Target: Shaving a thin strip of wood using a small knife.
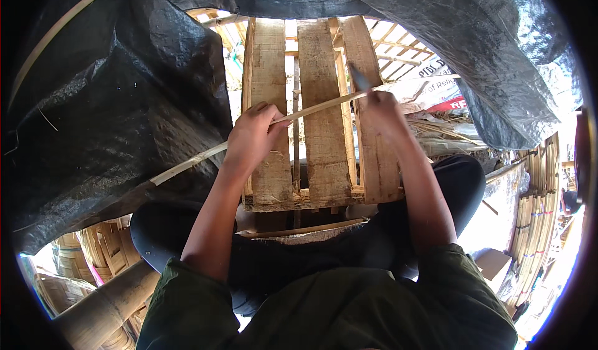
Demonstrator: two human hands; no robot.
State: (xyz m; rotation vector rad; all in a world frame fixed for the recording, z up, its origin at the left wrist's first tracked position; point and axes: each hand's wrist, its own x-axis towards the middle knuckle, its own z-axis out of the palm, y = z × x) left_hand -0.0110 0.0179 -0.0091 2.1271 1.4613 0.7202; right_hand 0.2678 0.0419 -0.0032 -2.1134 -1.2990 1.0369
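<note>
Big dark letters (434, 68) and smaller ones are showing on a white sheet (408, 93). Pale letters (458, 105) are sitting on its red part (441, 108).

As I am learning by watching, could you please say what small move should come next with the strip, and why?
Probably a light cutting stroke along the strip, because the left hand holds it over the slatted stand and the right hand has the knife close to it.

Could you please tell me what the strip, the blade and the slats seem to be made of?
Strip: bamboo or wood, pale and bare; long, narrow. Blade: likely metal, grey and thin; finish blurred. Slats: apparently wood, unvarnished; rough brown grain shows.
</note>
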